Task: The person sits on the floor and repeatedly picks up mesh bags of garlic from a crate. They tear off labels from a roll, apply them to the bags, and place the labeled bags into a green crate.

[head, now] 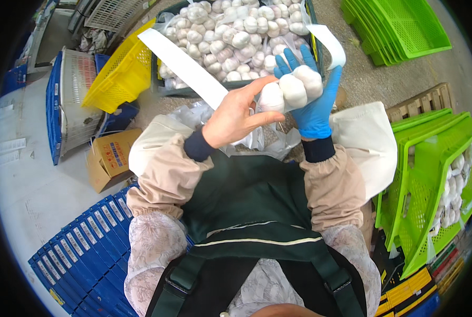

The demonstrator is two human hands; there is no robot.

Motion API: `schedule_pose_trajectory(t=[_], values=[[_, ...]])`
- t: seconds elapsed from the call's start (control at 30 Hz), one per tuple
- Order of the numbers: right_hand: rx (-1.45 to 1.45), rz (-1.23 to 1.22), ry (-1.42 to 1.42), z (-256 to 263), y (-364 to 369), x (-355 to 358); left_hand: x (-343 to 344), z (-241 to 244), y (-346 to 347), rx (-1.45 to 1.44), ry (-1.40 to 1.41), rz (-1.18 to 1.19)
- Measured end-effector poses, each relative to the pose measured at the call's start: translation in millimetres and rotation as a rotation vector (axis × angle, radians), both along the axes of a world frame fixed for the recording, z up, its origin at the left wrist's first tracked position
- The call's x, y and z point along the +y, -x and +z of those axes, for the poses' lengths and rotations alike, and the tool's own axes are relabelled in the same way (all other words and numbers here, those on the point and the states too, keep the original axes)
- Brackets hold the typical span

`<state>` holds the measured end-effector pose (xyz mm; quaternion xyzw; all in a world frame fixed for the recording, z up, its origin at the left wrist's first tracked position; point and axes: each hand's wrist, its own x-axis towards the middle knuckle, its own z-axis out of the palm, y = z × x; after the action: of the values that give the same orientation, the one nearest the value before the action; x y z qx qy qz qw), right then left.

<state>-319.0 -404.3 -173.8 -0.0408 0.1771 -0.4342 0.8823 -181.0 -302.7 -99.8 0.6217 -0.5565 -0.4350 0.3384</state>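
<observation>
Three white garlic bulbs (292, 90) in a row, apparently in a clear wrap, lie between my hands. My bare left hand (238, 111) grips their left end, thumb below and fingers above. Beneath the other end is my right hand (313, 103) in a blue glove, palm up with fingers spread, carrying the bulbs. A long white strip (184, 65) runs from the upper left to behind my left hand. Another curved white strip (331, 43) meets the gloved thumb's tip. Beyond my hands, a dark crate (236, 84) is heaped with loose garlic bulbs (220, 43).
Yellow basket (119, 75) and cardboard box (115, 154) stand left. Blue crates (89, 253) are stacked lower left. Green baskets (402, 31) nest at upper right; more green baskets (422, 158) at right hold bagged garlic (453, 194). Plastic bags (259, 138) lie below my hands.
</observation>
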Motion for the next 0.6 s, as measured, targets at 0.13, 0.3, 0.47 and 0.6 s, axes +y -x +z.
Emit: schedule_pose_trajectory(t=[0.13, 0.3, 0.47, 0.6], values=[[0.070, -0.036, -0.020, 2, -3, 13, 23, -37, 20, 0.489, -0.036, 0.221], [0.337, 0.062, 0.045, -23, -22, 15, 46, -54, 18, 0.879, -0.476, 0.338], [0.159, 0.097, 0.199, -41, -41, -11, 54, -74, 2, 0.725, -0.307, 0.533], [1.066, 0.033, 1.106, -16, -36, -32, 42, -101, -21, 0.604, -0.147, 0.646]])
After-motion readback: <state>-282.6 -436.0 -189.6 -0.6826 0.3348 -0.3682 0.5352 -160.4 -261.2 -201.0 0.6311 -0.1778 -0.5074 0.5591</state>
